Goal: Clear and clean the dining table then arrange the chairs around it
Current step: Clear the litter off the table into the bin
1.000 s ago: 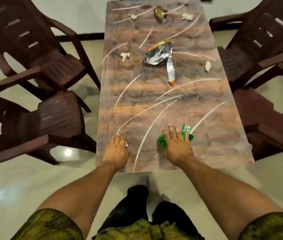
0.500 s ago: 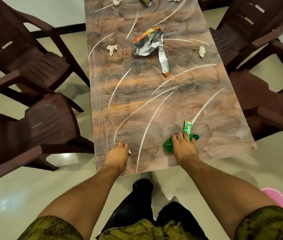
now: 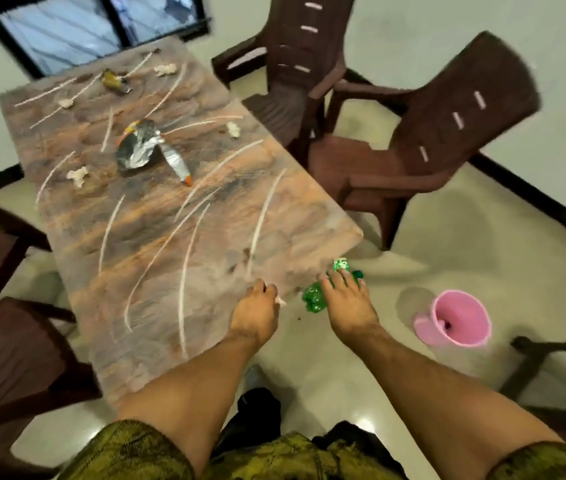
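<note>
The right hand [image 3: 347, 303] grips a green bottle [image 3: 313, 299] just past the near right corner of the table [image 3: 309, 216], over the floor (a pink bin [image 3: 461, 322] stands nearby). The left hand [image 3: 257, 308], fingers curled, seems to pinch a white scrap [image 3: 280, 301] at that corner.

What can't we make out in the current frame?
Green bottle: middle hidden under right hand, head view; label blurred.
White scrap: mostly hidden by fingers of left hand, head view.
Pink bin: contents too small and blurred.
Near left chair: cut off by frame edge.
</note>
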